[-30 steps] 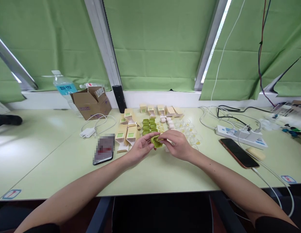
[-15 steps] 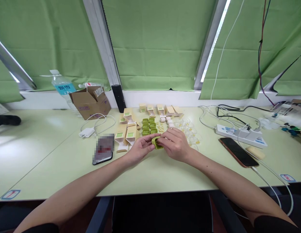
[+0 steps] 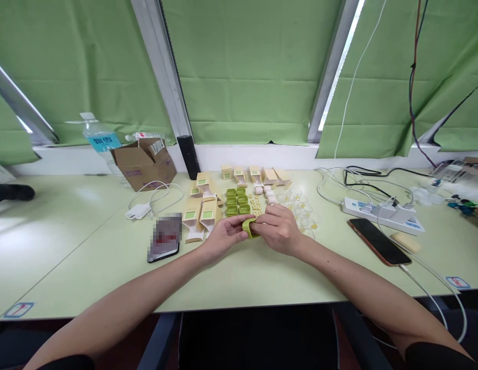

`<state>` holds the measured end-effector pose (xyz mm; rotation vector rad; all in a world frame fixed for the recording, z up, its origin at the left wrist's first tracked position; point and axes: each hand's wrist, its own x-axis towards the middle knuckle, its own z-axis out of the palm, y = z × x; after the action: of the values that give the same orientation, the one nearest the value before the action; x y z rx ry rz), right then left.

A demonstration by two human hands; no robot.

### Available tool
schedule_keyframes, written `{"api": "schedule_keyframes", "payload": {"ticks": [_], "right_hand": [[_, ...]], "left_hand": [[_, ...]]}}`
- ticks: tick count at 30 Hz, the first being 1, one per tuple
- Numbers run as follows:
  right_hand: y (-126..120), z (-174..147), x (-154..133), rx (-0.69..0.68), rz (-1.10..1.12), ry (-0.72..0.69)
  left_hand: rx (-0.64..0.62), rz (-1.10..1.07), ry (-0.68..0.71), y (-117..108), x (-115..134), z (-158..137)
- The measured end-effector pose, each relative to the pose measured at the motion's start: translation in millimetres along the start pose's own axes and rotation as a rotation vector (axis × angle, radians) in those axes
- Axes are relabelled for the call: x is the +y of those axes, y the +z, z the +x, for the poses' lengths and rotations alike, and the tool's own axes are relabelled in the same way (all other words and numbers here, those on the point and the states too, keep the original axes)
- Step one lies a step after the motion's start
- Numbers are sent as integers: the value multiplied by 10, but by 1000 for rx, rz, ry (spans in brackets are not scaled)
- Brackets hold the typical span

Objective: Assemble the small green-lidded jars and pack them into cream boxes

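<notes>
Cup (image 3: 245, 228), olive-green, rounded plastic, held above the pale-green tabletop (image 3: 239, 282): left hand (image 3: 223, 234) grips its wall, presumably steadying it for the right hand (image 3: 278, 229), whose bunched fingers cover its opening, hiding anything they hold.

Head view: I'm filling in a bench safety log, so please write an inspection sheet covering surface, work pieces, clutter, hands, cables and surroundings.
Surface: pale green tabletop, with a seam across its left part.
Work pieces: held green container, other green containers in two columns, small yellow pieces, pale pink pieces, clear pieces, cartons.
Clutter: phone at right, pixelated device at left, brown box, bottle.
Hands: left hand holds the container; right hand is at its opening, its grip hidden.
Cables: white cables near the power strip; dark cords hang above.
Surroundings: green blinds behind the table.
</notes>
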<state>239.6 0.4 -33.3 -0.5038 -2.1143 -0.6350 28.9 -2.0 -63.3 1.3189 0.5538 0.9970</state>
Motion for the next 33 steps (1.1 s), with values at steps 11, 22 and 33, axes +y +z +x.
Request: {"api": "schedule_keyframes", "payload": {"ticks": [11,22,33], "right_hand": [[2,15,-65,33,115,32],[-21,8,-81,9,130,69],[-136,12,-30,127,310,111]], "left_hand": [[-2,56,-11,-12,-8,1],[-42,-9,-6,-30,-28,22],[47,-70,50,-32,37,33]]}}
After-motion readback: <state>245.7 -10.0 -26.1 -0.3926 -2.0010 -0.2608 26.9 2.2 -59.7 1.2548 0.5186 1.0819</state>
